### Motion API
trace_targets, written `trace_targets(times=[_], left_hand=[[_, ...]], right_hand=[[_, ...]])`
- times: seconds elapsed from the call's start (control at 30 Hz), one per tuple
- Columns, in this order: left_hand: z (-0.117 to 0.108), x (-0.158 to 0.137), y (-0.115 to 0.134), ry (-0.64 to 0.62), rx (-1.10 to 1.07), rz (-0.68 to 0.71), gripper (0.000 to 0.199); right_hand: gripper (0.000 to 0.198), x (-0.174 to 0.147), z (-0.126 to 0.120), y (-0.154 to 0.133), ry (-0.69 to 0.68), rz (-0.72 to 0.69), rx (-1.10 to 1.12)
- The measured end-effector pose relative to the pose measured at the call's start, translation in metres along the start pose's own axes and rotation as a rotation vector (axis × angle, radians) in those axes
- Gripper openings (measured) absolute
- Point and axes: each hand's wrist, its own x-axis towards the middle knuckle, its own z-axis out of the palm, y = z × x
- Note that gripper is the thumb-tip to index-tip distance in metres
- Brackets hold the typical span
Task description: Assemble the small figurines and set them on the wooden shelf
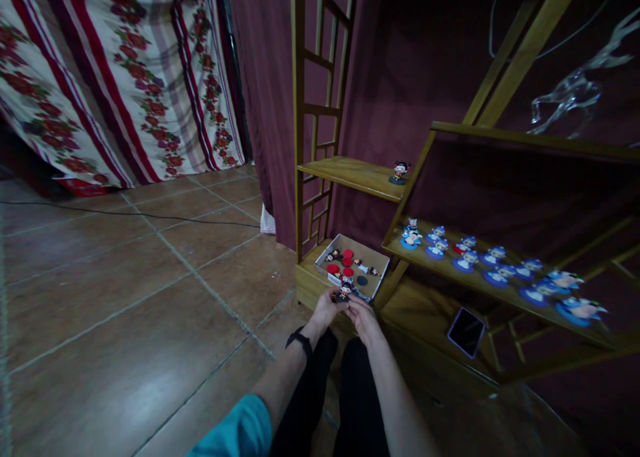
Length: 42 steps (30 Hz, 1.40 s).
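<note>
Between my two hands, just in front of the open box, is a small black-haired figurine point(345, 288) on a dark round base. My left hand point(326, 308) grips the base from the left side, fingers closed. From the other side, my right hand point(363, 315) pinches the same base. The shallow cardboard box point(379, 263) behind them holds several loose figurines, red discs point(349, 253) and a dark disc point(362, 280). A similar figurine point(399, 171) stands upright on the wooden shelf point(350, 173) above.
On the right shelf stand rows of blue-based figurines point(466, 260). A phone point(467, 331) lies on the lower board. A clear glass animal ornament point(570, 93) is at upper right. Wooden uprights point(299, 110) frame the unit. A black cable point(135, 213) crosses the tiled floor.
</note>
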Motion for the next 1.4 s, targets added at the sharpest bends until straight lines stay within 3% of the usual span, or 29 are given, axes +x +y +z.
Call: trace_targets(times=[0.27, 0.5, 0.73, 0.87, 1.4], left_hand=[[0.004, -0.005, 0.000, 0.097, 0.024, 0.054, 0.057], [0.005, -0.006, 0.000, 0.074, 0.094, 0.093, 0.047], [0.006, -0.015, 0.008, 0.115, 0.543, 0.255, 0.042], [0.008, -0.020, 0.011, 0.080, 0.717, 0.271, 0.036], [0.012, -0.025, 0.007, 0.016, 0.765, 0.374, 0.034]], right_hand=[[0.021, 0.001, -0.002, 0.003, 0.024, -0.018, 0.005], [0.021, 0.002, -0.001, 0.004, 0.007, -0.002, 0.018], [0.025, 0.005, -0.007, 0.008, 0.026, 0.024, -0.025], [0.025, 0.008, -0.008, 0.010, 0.024, 0.025, -0.035], [0.022, 0.012, -0.009, 0.009, 0.035, 0.005, -0.057]])
